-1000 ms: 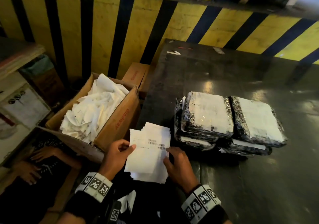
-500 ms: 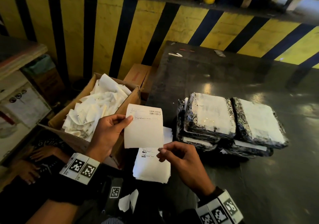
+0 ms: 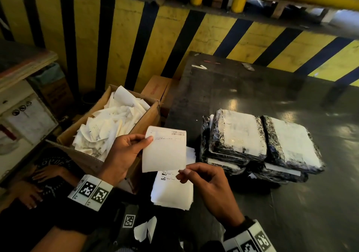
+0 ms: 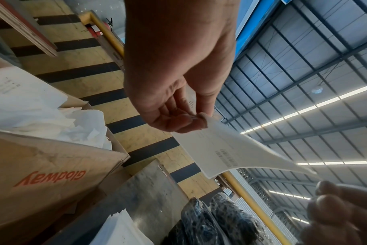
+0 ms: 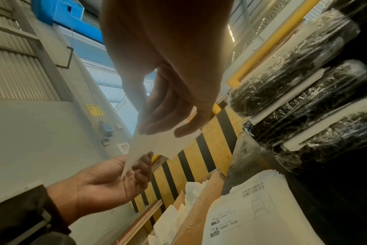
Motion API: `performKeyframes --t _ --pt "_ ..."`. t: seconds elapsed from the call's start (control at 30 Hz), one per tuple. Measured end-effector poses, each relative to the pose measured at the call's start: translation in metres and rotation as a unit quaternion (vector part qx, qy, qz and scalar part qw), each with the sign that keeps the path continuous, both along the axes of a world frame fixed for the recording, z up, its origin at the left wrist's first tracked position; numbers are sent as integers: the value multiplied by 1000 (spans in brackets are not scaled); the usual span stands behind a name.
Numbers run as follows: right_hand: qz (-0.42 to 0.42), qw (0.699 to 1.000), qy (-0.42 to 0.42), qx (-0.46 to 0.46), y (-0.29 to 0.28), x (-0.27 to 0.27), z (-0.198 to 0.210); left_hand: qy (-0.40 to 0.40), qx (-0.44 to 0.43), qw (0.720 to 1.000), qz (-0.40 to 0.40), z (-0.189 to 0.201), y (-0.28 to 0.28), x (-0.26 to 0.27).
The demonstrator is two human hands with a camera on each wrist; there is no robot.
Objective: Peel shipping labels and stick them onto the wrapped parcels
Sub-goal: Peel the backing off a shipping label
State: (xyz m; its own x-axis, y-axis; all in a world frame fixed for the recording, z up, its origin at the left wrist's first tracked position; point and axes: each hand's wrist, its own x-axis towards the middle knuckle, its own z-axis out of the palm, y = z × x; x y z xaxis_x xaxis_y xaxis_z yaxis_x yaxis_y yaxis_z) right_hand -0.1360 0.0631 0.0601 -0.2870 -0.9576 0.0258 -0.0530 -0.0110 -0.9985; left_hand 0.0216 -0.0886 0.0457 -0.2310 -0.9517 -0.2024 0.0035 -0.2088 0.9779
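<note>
We hold one shipping label [image 3: 165,150] in the air above the near edge of the dark tabletop [image 3: 252,88]. It is raised clear of the stack of labels [image 3: 172,191] lying flat on that edge. The left hand [image 3: 124,154] grasps the label's upper left edge: the thumb lies across the printed face and the fingers curl behind the sheet. This grip is closed on the label, as the left wrist view confirms, where the fingertips [image 4: 191,121] clamp the paper edge.

The right hand [image 3: 206,182] pinches the label's lower right corner between thumb and forefinger; the remaining fingers are curled loosely beneath. The right wrist view shows the sheet bending between the two grips. We cannot tell whether the label has begun to part from its backing.

The wrapped parcels [image 3: 258,145] sit on the tabletop just to the right of the label stack, piled in two adjacent columns. Each is bound in black film with a white top face. Neither hand touches them.

To the left of the tabletop stands an open cardboard box [image 3: 143,123] filled with crumpled white paper [image 3: 108,129]. A yellow and black striped wall [image 3: 136,48] runs behind the work area. Another person's hands [image 3: 33,185] rest at the lower left.
</note>
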Motion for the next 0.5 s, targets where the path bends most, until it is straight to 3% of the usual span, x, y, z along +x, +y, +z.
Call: performKeyframes --t 0.1,0.2,0.37,0.5 --pt "6 1000 4 -8 -1 1 4 -73 -32 997 -11 -4 0 2" --pt "7 1000 9 -16 -5 3 9 -142 -127 981 -46 6 12 3" --pt "16 999 29 -42 -10 7 14 -97 -178 958 -202 38 55 -1" --pt "16 998 42 -42 -11 10 10 -64 -201 961 -178 33 67 -7"
